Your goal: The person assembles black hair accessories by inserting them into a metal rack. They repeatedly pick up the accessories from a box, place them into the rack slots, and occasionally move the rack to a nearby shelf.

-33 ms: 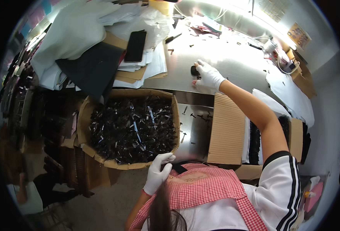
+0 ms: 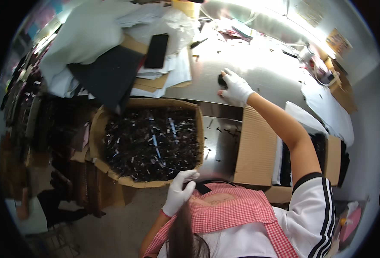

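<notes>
My right hand (image 2: pixel 238 88), in a white glove with bare thumb and fingertip showing, reaches over the metal worktable (image 2: pixel 207 88). Its thumb and fingers close around a small black rounded object (image 2: pixel 222 80) whose kind I cannot make out. My left hand (image 2: pixel 180 193), gloved too, hovers by the near right corner of a cardboard box (image 2: pixel 96 137). Its fingers are loosely bent, with a gap to the thumb and nothing visible between them. Many small black and shiny pieces (image 2: pixel 134 146) fill that box, with a few pale blue strips among them.
A black phone (image 2: pixel 157 50) lies on papers at the back left, beside a dark sheet (image 2: pixel 106 75). Right of the box, loose small pieces lie on a lower metal surface (image 2: pixel 218 148). Another carton (image 2: pixel 254 150) stands under my right forearm. At far left, part of another person (image 2: pixel 29 215) shows.
The whole view has shifted slightly, so the table and boxes sit a little further right. Both hands keep nearly the same pose and place.
</notes>
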A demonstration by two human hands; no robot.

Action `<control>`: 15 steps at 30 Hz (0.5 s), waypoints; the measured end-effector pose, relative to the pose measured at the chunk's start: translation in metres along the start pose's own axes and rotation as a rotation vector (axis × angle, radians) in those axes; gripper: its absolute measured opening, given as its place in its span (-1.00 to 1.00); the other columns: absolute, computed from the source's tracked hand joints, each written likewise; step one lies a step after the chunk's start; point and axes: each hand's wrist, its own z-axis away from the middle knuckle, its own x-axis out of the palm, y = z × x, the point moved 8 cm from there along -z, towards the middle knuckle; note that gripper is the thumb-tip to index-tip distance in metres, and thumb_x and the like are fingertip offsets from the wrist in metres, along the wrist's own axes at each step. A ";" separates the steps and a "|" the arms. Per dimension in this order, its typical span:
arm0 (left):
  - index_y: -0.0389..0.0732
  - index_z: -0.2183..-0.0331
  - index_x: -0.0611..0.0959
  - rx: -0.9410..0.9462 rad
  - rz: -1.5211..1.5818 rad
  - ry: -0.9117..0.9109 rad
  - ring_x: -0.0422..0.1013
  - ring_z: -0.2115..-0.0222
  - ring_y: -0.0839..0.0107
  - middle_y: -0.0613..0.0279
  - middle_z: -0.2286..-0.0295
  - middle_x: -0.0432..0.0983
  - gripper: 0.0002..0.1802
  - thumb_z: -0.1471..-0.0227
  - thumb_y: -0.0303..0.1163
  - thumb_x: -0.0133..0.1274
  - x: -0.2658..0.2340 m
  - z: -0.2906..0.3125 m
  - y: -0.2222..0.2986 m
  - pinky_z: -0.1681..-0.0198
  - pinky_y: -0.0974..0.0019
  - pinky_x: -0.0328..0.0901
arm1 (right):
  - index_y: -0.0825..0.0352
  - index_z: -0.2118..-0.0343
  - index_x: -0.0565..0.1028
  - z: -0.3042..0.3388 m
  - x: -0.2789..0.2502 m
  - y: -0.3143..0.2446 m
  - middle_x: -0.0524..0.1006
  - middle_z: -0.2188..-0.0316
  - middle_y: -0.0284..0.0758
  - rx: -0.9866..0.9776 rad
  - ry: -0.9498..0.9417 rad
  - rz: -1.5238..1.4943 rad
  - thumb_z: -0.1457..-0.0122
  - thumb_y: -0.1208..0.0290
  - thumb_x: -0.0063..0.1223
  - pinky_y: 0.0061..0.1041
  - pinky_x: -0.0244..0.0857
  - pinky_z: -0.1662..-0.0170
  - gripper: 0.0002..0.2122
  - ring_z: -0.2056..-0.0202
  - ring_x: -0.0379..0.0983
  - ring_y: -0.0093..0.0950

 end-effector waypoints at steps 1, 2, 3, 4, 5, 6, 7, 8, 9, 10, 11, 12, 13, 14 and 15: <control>-0.31 -0.01 0.50 0.072 -0.029 -0.012 0.47 0.08 0.42 0.14 0.11 0.52 -0.61 -0.11 -0.64 -0.05 0.005 -0.003 0.006 -0.05 0.36 0.34 | 0.38 -0.13 0.40 0.003 0.007 0.008 0.35 -0.20 -0.14 -0.025 0.048 -0.032 -0.09 0.13 0.20 -0.28 0.22 -0.21 -0.42 -0.13 0.35 -0.14; -0.30 -0.01 0.51 0.099 -0.029 -0.027 0.47 0.10 0.41 0.16 0.12 0.51 -0.61 -0.11 -0.63 -0.05 0.010 -0.006 0.007 -0.04 0.35 0.34 | 0.38 -0.11 0.42 0.001 0.015 0.013 0.37 -0.19 -0.12 -0.070 0.080 -0.057 -0.09 0.16 0.20 -0.27 0.21 -0.21 -0.44 -0.12 0.35 -0.12; -0.28 0.01 0.53 0.129 -0.111 -0.036 0.46 0.11 0.41 0.18 0.15 0.50 -0.63 -0.11 -0.61 -0.04 0.014 -0.009 0.009 -0.03 0.33 0.34 | 0.35 -0.03 0.47 0.000 0.014 0.014 0.48 -0.07 -0.13 -0.126 0.223 -0.060 -0.09 0.24 0.18 -0.24 0.26 -0.15 -0.54 -0.06 0.40 -0.11; -0.26 0.03 0.55 0.129 -0.071 -0.048 0.45 0.13 0.41 0.20 0.18 0.48 -0.65 -0.11 -0.59 -0.03 0.019 -0.009 0.009 -0.01 0.32 0.33 | 0.34 0.05 0.51 -0.005 0.020 0.019 0.54 0.03 -0.16 -0.153 0.227 -0.099 -0.08 0.31 0.17 -0.24 0.31 -0.09 -0.63 0.00 0.43 -0.11; -0.24 0.04 0.55 0.131 -0.093 -0.038 0.44 0.13 0.42 0.21 0.19 0.47 -0.67 -0.12 -0.58 -0.02 0.019 -0.013 0.007 -0.01 0.32 0.33 | 0.33 0.08 0.52 -0.004 0.028 0.021 0.55 0.06 -0.18 -0.170 0.264 -0.027 -0.09 0.39 0.14 -0.26 0.35 -0.03 -0.69 0.04 0.46 -0.12; -0.23 0.04 0.55 0.156 -0.054 0.000 0.44 0.16 0.44 0.23 0.20 0.48 -0.67 -0.14 -0.57 -0.02 0.019 -0.011 0.009 0.00 0.34 0.32 | 0.34 0.05 0.50 -0.005 0.034 0.020 0.56 0.07 -0.15 -0.180 0.305 -0.011 -0.11 0.42 0.10 -0.25 0.35 -0.03 -0.68 0.06 0.47 -0.12; -0.24 0.02 0.53 0.166 -0.064 -0.005 0.43 0.11 0.46 0.24 0.17 0.48 -0.65 -0.13 -0.59 -0.05 0.018 -0.011 0.008 -0.04 0.33 0.31 | 0.35 0.04 0.49 -0.011 0.044 0.022 0.56 0.08 -0.13 -0.190 0.263 0.025 -0.11 0.43 0.10 -0.23 0.35 -0.03 -0.67 0.08 0.47 -0.10; -0.24 0.01 0.51 0.176 -0.058 -0.022 0.42 0.06 0.48 0.24 0.13 0.48 -0.63 -0.12 -0.61 -0.07 0.016 -0.009 0.007 -0.08 0.33 0.30 | 0.36 0.04 0.48 -0.018 0.049 0.020 0.56 0.11 -0.12 -0.212 0.256 0.101 -0.11 0.42 0.09 -0.25 0.39 0.04 -0.67 0.14 0.51 -0.14; -0.24 0.00 0.51 0.136 -0.007 -0.002 0.42 0.06 0.48 0.25 0.14 0.49 -0.63 -0.12 -0.61 -0.07 0.013 -0.007 0.003 -0.07 0.33 0.29 | 0.33 0.05 0.48 -0.029 0.061 0.030 0.58 0.16 -0.12 -0.110 0.083 -0.019 -0.12 0.44 0.07 -0.27 0.43 0.15 -0.69 0.21 0.55 -0.19; -0.23 0.00 0.50 0.083 0.071 -0.006 0.42 0.06 0.49 0.26 0.14 0.49 -0.62 -0.13 -0.61 -0.07 0.011 -0.005 -0.002 -0.07 0.34 0.29 | 0.30 0.08 0.47 -0.031 0.061 0.031 0.59 0.21 -0.12 -0.136 0.026 0.055 -0.16 0.49 0.01 -0.29 0.45 0.23 -0.75 0.26 0.57 -0.24; -0.22 -0.02 0.49 0.054 0.056 0.006 0.42 0.06 0.49 0.26 0.14 0.50 -0.61 -0.13 -0.61 -0.08 0.007 -0.001 -0.006 -0.07 0.35 0.29 | 0.32 0.09 0.47 -0.040 0.063 0.037 0.58 0.22 -0.09 -0.001 -0.080 0.122 -0.17 0.52 0.00 -0.27 0.44 0.20 -0.76 0.24 0.56 -0.20; -0.20 -0.05 0.47 0.096 0.016 0.005 0.42 0.06 0.47 0.24 0.13 0.51 -0.58 -0.14 -0.61 -0.09 0.004 0.000 -0.004 -0.06 0.35 0.29 | 0.34 0.09 0.46 -0.041 0.057 0.049 0.57 0.22 -0.07 0.187 -0.184 0.191 -0.18 0.55 -0.01 -0.26 0.43 0.17 -0.78 0.22 0.55 -0.15; -0.20 -0.06 0.46 0.133 -0.019 0.043 0.42 0.06 0.46 0.23 0.12 0.50 -0.57 -0.14 -0.61 -0.09 -0.001 0.002 0.000 -0.06 0.35 0.29 | 0.38 0.10 0.45 -0.035 0.036 0.030 0.58 0.22 -0.07 0.090 -0.047 -0.025 -0.20 0.57 -0.02 -0.27 0.43 0.16 -0.79 0.22 0.55 -0.15; -0.19 -0.08 0.45 0.168 -0.065 0.073 0.42 0.05 0.46 0.22 0.11 0.50 -0.56 -0.15 -0.60 -0.09 -0.001 -0.001 0.003 -0.06 0.35 0.30 | 0.41 0.11 0.44 -0.028 0.021 0.020 0.58 0.23 -0.07 0.070 0.085 -0.238 -0.21 0.59 -0.04 -0.27 0.42 0.14 -0.81 0.22 0.56 -0.15; -0.19 -0.10 0.44 0.165 -0.034 0.098 0.42 0.05 0.44 0.20 0.10 0.49 -0.55 -0.15 -0.59 -0.08 -0.007 0.001 0.004 -0.07 0.32 0.31 | 0.43 0.15 0.46 -0.017 0.008 -0.004 0.60 0.24 -0.11 0.070 0.141 -0.598 -0.21 0.64 -0.07 -0.29 0.41 0.11 -0.83 0.21 0.56 -0.21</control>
